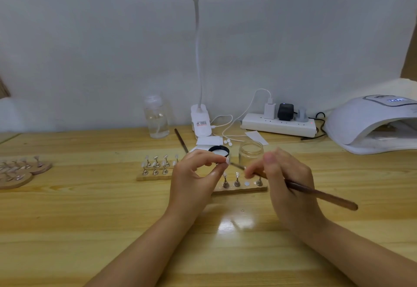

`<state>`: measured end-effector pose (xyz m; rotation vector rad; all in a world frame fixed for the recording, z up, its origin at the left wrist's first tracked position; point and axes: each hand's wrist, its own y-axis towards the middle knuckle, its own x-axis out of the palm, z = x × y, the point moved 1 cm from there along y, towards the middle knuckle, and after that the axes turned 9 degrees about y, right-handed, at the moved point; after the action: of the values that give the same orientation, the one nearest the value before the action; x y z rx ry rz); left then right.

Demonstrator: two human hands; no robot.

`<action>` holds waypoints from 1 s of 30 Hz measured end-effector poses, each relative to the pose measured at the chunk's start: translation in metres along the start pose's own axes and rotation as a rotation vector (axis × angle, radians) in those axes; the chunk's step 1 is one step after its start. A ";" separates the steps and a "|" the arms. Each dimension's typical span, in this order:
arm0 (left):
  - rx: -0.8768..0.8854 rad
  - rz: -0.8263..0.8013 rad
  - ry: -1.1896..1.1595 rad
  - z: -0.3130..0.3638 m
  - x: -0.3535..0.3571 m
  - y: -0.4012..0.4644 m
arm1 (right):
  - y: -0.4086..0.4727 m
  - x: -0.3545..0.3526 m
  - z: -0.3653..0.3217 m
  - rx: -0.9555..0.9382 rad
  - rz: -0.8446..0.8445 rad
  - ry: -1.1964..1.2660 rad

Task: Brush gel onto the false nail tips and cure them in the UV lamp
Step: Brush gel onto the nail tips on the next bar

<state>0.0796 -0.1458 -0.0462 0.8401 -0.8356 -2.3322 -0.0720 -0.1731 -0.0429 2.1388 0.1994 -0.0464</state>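
Above the wooden stand [240, 189], left hand [194, 174] pinches nail tip [228, 160], right hand [286, 174] grips brush [320, 195].

Over a wooden table [90, 207], the left hand [194, 174] pinched a small nail tip [227, 160] while the right hand [286, 178] held a brown brush [320, 195] — bristles touching the tip — with a white UV lamp [370, 124] at far right.

Bare worktop [90, 230] lies open in front of the pegged strip [240, 188]; behind it a glass jar [251, 152] and black lid [218, 151] crowd the middle, while the UV lamp [372, 124] mouth on the right stands unblocked
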 end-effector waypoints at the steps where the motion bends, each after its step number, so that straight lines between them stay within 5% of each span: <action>1: 0.000 -0.002 -0.001 0.000 0.000 0.000 | 0.001 0.000 0.000 -0.004 -0.001 -0.034; 30: -0.105 -0.030 -0.020 -0.001 0.000 0.000 | 0.000 0.000 0.000 0.183 0.016 0.092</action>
<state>0.0797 -0.1461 -0.0470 0.7906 -0.7066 -2.3916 -0.0723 -0.1737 -0.0428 2.3266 0.2393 0.0454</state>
